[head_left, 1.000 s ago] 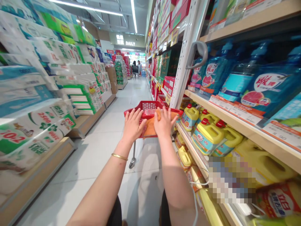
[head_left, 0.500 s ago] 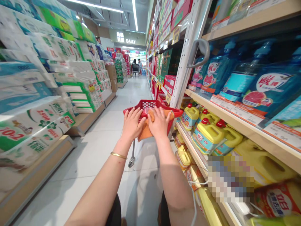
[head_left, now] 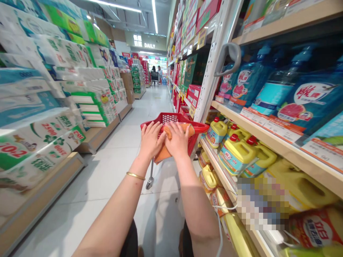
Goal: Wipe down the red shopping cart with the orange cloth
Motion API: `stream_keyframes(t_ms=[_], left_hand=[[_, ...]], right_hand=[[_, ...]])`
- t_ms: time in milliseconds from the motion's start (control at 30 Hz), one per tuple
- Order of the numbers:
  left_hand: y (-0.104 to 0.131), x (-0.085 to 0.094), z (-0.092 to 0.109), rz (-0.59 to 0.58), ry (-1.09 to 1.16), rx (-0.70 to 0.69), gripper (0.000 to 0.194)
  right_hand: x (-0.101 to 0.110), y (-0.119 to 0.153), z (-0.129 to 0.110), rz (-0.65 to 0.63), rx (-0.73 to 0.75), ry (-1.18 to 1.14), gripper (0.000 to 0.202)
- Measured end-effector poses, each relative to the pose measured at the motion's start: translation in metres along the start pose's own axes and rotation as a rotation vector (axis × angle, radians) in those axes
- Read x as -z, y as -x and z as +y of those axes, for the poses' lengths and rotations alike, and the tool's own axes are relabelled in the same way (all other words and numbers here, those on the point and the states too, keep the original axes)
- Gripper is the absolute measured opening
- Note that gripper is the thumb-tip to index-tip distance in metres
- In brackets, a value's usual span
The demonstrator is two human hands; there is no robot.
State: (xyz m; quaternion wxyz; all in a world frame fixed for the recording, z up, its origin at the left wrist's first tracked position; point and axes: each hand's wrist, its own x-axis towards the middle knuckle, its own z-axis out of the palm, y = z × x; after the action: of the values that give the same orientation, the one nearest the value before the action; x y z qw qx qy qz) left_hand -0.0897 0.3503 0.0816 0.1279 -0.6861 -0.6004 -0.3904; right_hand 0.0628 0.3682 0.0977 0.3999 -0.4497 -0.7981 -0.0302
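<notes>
Ahead of me stands a red shopping cart [head_left: 168, 116] with a perforated basket and a caster showing below. My left hand [head_left: 151, 138] lies on the left part of its near rim, fingers stretched out and holding nothing. An orange cloth [head_left: 163, 153] is draped over the middle of the rim and hangs down on the near side. My right hand [head_left: 177, 140] grips this cloth and presses it on the rim, with a fold bulging by the thumb. The undersides of both hands are hidden.
Shelves at right hold blue pump bottles [head_left: 308, 94] and yellow jugs [head_left: 234, 155]. A grey hook-shaped handle [head_left: 227, 60] juts from the shelf post. Tissue packs [head_left: 44, 142] are stacked at left. A white cable [head_left: 220, 228] hangs near my right arm. Two people [head_left: 159, 73] are far down the aisle.
My right hand has slid slightly left along the rim with the orange cloth, nearer my left hand. The cloth's hanging part has shifted left too. My left hand stays put.
</notes>
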Motion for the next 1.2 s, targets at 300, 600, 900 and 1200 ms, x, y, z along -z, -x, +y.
stream_keyframes(t_ms=[300,600,900,1200], left_hand=[[0.004,0.004,0.003,-0.01,0.007,-0.01,0.058],[0.001,0.005,-0.002,-0.037,0.0,-0.006,0.059],[0.002,0.004,0.005,-0.013,0.017,0.007,0.058],[0.001,0.004,0.0,-0.038,-0.019,-0.01,0.059]], right_hand=[[0.02,-0.002,0.061,0.239,-0.51,0.113,0.049],[-0.002,0.001,-0.003,0.024,-0.021,0.016,0.045],[0.017,0.001,0.064,0.272,-0.552,0.123,0.052],[-0.003,0.001,0.002,0.057,-0.066,0.037,0.047]])
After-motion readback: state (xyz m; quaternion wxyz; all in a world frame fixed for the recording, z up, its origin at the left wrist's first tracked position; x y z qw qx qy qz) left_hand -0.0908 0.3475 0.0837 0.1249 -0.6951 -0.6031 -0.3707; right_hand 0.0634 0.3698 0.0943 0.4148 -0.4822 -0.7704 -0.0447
